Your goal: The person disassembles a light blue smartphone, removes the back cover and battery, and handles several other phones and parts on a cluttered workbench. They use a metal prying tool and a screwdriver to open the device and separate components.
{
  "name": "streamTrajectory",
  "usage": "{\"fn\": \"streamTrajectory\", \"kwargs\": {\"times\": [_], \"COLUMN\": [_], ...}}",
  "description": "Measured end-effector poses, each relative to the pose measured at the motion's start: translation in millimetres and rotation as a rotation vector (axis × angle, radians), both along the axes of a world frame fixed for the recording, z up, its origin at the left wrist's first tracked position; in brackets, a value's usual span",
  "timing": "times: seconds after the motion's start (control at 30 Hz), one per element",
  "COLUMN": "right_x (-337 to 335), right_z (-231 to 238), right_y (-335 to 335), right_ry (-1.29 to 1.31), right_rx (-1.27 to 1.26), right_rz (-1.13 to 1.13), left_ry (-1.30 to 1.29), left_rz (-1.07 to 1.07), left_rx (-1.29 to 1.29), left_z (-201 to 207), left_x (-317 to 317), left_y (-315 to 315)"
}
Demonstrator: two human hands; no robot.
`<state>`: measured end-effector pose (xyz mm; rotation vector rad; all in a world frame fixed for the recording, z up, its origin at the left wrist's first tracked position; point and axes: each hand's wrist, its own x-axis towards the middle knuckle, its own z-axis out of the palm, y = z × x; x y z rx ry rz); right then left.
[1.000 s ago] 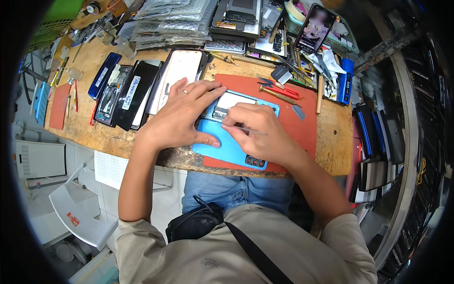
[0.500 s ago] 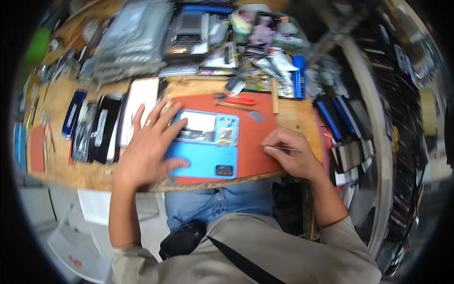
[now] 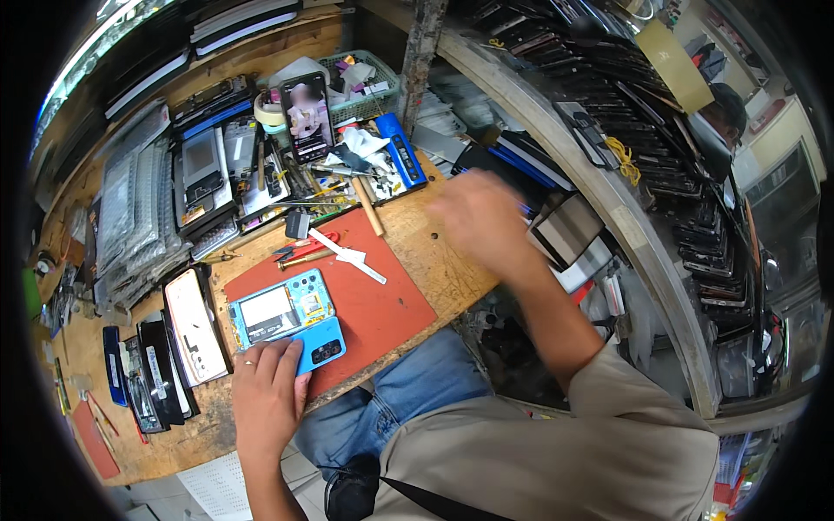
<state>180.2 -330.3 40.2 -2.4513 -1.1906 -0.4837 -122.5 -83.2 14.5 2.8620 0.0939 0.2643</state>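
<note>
An opened phone with its inner parts and white battery area showing lies on a red-brown mat. Against its near edge is a light-blue phone back cover with a dark camera block. My left hand has its fingers curled over the left part of this cover, the thumb at its near edge; that end is hidden. Off the mat, above the right end of the bench, my right hand is smeared by motion, and I cannot make out its fingers or anything in them.
On the mat's far part lie a white strip, red-handled pliers and a brass-coloured screwdriver. Several phones, including a pale one, stand left. Behind are bubble-wrapped packs, an upright phone and a blue box.
My view has swung right. My right hand, which held a thin metal tool by the mat, has moved away to the far right. My left hand has come down onto the blue cover.
</note>
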Motion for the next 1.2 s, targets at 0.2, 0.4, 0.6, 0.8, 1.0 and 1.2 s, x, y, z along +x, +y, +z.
{"fn": "streamTrajectory", "kwargs": {"times": [0.2, 0.4, 0.6, 0.8, 1.0, 1.2], "right_x": [119.9, 89.2, -67.0, -86.1, -89.6, -96.4], "right_z": [-18.2, -9.6, 15.1, -9.7, -15.3, -19.2], "right_y": [-172.5, -122.9, 47.9, 186.0, 139.6, 120.4], "right_ry": [-0.192, 0.000, -0.040, -0.055, 0.202, 0.305], "right_rx": [-0.154, 0.156, 0.116, 0.158, -0.066, -0.074], "right_rz": [-0.657, -0.449, 0.466, 0.743, 0.851, 0.789], "left_ry": [-0.103, -0.177, -0.182, -0.217, -0.288, -0.219], "left_rz": [0.062, 0.116, 0.061, 0.099, 0.060, -0.194], "left_rx": [-0.006, -0.057, -0.057, -0.071, -0.102, 0.066], "left_z": [-11.2, -20.5, -21.0, -24.8, -29.5, -2.2], "left_x": [9.9, -6.4, -2.4, -3.4, -3.3, -23.4], "left_y": [-17.0, -13.2, -9.9, -8.4, -8.5, -34.4]}}
